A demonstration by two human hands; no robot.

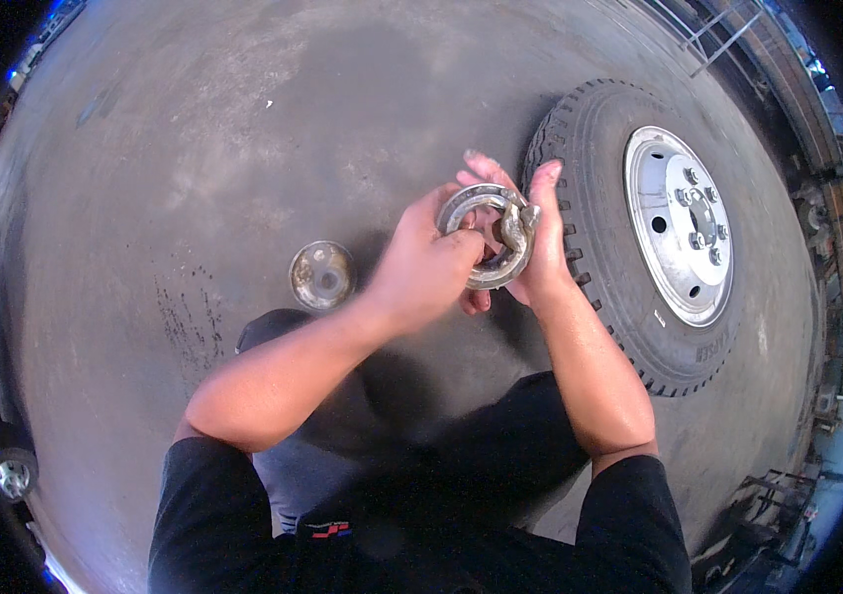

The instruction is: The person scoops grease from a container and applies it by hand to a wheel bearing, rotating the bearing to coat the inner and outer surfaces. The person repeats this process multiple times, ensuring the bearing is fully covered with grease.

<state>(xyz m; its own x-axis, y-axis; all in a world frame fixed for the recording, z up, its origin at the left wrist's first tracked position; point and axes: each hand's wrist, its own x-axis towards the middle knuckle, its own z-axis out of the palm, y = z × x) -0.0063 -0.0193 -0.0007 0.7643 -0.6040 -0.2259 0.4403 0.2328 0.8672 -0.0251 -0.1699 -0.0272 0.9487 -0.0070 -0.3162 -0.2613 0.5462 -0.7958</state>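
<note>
In front of me, above the floor, I hold a greasy metal bearing ring [453, 210] with an open centre. My left hand [426, 259] grips its left side, the thumb reaching into the opening and fingertips showing below. My right hand [546, 246] cups the right side against the palm, thumb pointing up and fingers partly hidden behind the ring. A thick, shiny clump of grease [516, 228] sits at the ring's right edge, by the right palm. On the floor left of my hands lies a shallow round metal dish [323, 275] with smears inside.
Close to my right hand is a large truck wheel, its black tyre [595, 188] around a silver rim [667, 168] with several nuts. Dark spots [189, 307] mark the concrete floor [213, 148]. A metal frame [763, 515] stands at lower right, another wheel [13, 477] at far left.
</note>
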